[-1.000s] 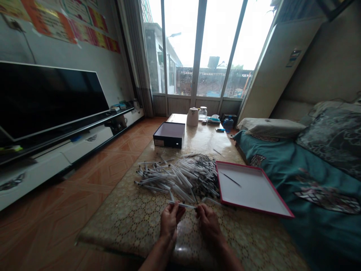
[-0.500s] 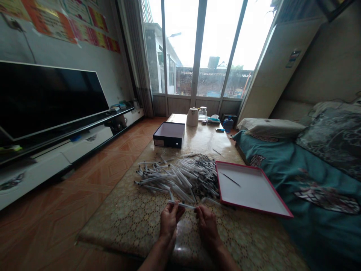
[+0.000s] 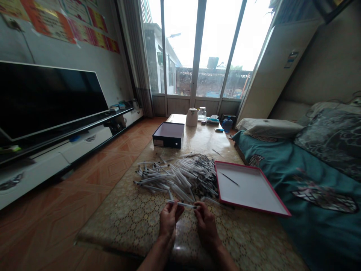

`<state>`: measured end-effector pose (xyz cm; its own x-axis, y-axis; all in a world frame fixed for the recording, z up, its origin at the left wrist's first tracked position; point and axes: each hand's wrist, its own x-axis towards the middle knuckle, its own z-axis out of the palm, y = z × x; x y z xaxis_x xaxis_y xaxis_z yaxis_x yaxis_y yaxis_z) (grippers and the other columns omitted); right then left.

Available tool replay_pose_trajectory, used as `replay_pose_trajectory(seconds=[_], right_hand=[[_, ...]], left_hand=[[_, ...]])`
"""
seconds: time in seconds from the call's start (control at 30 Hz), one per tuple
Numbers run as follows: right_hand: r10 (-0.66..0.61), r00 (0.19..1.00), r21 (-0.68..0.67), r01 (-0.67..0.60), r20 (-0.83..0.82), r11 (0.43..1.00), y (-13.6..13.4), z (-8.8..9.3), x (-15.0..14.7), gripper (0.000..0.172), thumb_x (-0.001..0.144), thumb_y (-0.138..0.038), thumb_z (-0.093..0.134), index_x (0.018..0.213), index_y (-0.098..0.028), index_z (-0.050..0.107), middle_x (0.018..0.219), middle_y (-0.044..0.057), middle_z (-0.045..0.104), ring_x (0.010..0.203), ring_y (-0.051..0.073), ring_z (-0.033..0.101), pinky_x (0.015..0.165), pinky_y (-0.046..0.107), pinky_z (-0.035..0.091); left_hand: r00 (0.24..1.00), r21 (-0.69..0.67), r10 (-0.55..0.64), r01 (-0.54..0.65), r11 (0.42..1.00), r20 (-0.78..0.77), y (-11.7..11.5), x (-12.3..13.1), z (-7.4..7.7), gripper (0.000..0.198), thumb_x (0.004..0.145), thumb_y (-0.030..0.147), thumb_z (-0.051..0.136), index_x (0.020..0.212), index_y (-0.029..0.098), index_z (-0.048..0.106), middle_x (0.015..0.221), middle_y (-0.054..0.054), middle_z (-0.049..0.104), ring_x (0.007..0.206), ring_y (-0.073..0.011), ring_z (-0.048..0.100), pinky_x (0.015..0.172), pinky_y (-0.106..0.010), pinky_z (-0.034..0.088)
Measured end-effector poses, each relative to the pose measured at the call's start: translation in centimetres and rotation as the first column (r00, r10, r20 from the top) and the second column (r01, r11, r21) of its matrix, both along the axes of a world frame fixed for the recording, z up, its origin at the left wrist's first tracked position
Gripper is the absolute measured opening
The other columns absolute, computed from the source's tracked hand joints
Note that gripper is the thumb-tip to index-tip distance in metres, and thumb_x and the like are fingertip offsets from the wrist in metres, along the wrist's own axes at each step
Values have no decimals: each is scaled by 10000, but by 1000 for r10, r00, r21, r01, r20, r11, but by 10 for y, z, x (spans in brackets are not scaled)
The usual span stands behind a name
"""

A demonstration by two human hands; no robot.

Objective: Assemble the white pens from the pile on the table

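Near the front of the table, my left hand point(image 3: 168, 221) pinches a slim, whitish see-through pen point(image 3: 185, 205) between thumb and fingers. My right hand point(image 3: 206, 223) is closed at the pen's right end, its fingertips pressed together there. The pen lies roughly level between both hands. Just beyond them spreads a loose pile of similar pen parts point(image 3: 180, 174), pale tubes with dark tips on the left and darker thin pieces on the right. One thin dark stick, like a pen refill point(image 3: 230, 179), rests in a shallow red-edged box lid point(image 3: 263, 197) to the right.
A dark open box point(image 3: 168, 142) stands beyond the pile on the patterned table point(image 3: 118, 214). Farther back are a pale kettle point(image 3: 192, 117), a glass jar point(image 3: 202, 113) and a tissue pack point(image 3: 213, 119). A teal-covered sofa point(image 3: 270, 160) runs along the right side.
Both hands stay in nearly the same place with the pen between them. My right fingers have shifted slightly at its end. The view has moved very slightly.
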<state>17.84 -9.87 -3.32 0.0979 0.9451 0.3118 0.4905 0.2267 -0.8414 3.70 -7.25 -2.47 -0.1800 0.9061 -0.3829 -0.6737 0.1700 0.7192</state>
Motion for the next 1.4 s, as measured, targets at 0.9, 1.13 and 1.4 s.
replay_pose_trajectory(seconds=[0.9, 1.13, 1.4], right_hand=[[-50, 954, -115, 16, -297, 993, -3, 3, -1, 338, 804, -460, 501, 926, -161, 604, 610, 14, 634, 400, 124, 530, 424, 218, 423], [-28, 984, -60, 18, -173, 998, -2, 10, 0, 299, 769, -420, 553, 902, -159, 616, 718, 45, 653, 551, 152, 574, 533, 236, 450], [-23, 986, -88, 9, -165, 996, -4, 9, 0, 260, 816, -414, 501, 793, -174, 600, 688, 38, 642, 644, 171, 603, 601, 234, 444]], left_hand=[[1000, -26, 22, -22, 999, -7, -1, 2, 6, 141, 642, 134, 716, 703, 117, 590, 616, -23, 658, 575, -137, 650, 608, -250, 552], [1000, -10, 4, -4, 1000, -20, -2, 2, 3, 171, 623, 172, 737, 703, 117, 597, 615, -20, 656, 581, -135, 650, 612, -246, 551], [1000, 1, 1, -1, 1000, -20, -2, 2, 3, 177, 620, 170, 739, 710, 113, 598, 625, -18, 656, 574, -129, 644, 605, -251, 552]])
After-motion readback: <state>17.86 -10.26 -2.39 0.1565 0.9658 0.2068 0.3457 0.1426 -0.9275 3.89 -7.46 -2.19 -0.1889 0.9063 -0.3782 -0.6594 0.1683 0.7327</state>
